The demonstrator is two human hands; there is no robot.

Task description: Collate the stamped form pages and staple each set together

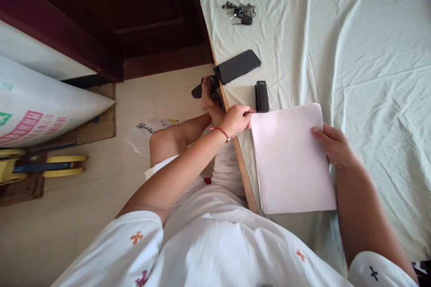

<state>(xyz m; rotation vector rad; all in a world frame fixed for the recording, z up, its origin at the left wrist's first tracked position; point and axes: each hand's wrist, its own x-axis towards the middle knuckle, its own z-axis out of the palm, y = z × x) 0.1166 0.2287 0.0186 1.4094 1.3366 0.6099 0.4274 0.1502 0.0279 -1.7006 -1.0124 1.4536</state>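
A stack of white paper (291,161) lies at the near edge of the cloth-covered table, its number of sheets impossible to tell. My left hand (237,119), with a red cord at the wrist, pinches the paper's upper left corner. On the opposite side, my right hand (333,143) grips the right edge, thumb on top and the other fingers mostly hidden beneath. Just beyond the top left corner sits a black stapler (261,96), close to my left hand. A dark smartphone (237,66) rests farther off, near the table's left edge.
Keys on a ring (243,12) lie toward the table's far left corner. The pale green tablecloth (380,85) is wrinkled. Left of the table, the tiled floor holds a plastic bag (143,136), a large white sack (50,103) and a yellow wheeled thing (63,166). A dark red door (144,4) stands behind.
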